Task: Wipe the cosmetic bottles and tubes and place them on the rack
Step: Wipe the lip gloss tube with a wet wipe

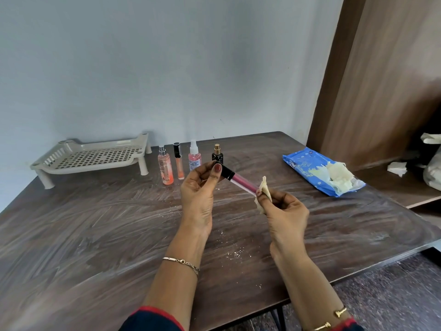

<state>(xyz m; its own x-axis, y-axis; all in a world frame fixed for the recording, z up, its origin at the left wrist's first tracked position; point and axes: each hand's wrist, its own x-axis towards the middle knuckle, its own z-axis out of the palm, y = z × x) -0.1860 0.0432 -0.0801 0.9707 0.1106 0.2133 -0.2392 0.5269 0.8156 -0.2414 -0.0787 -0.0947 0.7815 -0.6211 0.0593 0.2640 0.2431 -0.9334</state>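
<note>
Pink lip-gloss tube (241, 182), clear-walled and slim with a glossy black cylindrical cap, sits in the air between your two hands above the middle of the dark brown wood-grain table (95, 223). It lies tilted: cap end higher and toward your left, base end lower and toward your right. The pink fill shows through the wall along the whole exposed length.

Your left hand (199, 194) is closed around the cap end, thumb with red nail polish pressed on the black cap. Your right hand (284, 211) is pinched shut on a crumpled off-white wipe (264, 191), which is wrapped over the base end of the tube; the tube's tip is hidden inside it.

Upright in a row on the table behind your hands, left to right:
- peach-pink clear spray bottle with silver nozzle (164, 167)
- thin orange gloss tube with black cap (178, 161)
- pink spray bottle with white nozzle and label (195, 156)
- small black bottle with gold sprayer (217, 155), partly behind your left hand

Beige perforated plastic rack on short legs (93, 157) stands at the far left of the table, nothing on its shelf. Blue wipes packet (319, 170) lies at the far right, a wad of wipe bulging from its opening. White crumbs are scattered on the table between your forearms.
</note>
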